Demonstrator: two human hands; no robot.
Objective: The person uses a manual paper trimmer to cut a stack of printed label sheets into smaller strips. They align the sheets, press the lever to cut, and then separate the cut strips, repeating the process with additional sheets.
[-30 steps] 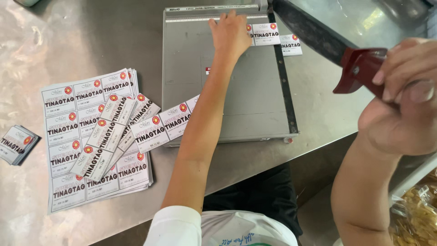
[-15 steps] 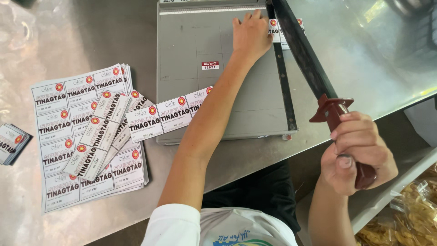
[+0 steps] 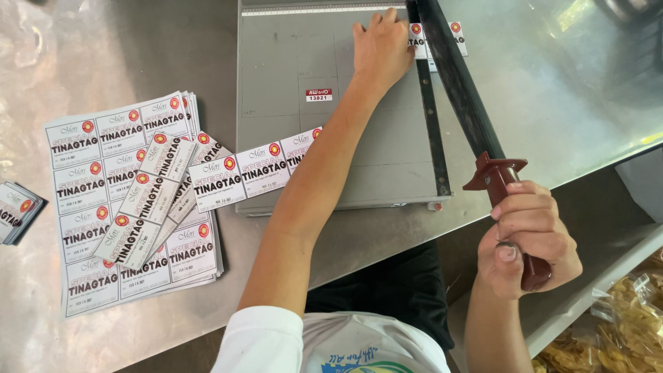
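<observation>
Head view: right hand [image 3: 528,238] is wrapped tight round the cutter handle [image 3: 514,228], and the blade [image 3: 459,90] has swung lower than a second ago. Left hand [image 3: 382,48] lies flat, pinning the label strip [image 3: 434,38] at the cutting edge, so the chop looks underway.

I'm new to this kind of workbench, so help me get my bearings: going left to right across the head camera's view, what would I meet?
Small stack of cut labels → pile of uncut printed label sheets → grey guillotine paper cutter base → left hand pressing labels flat → long dark cutter blade → right hand gripping its dark red handle → bagged snacks.
</observation>
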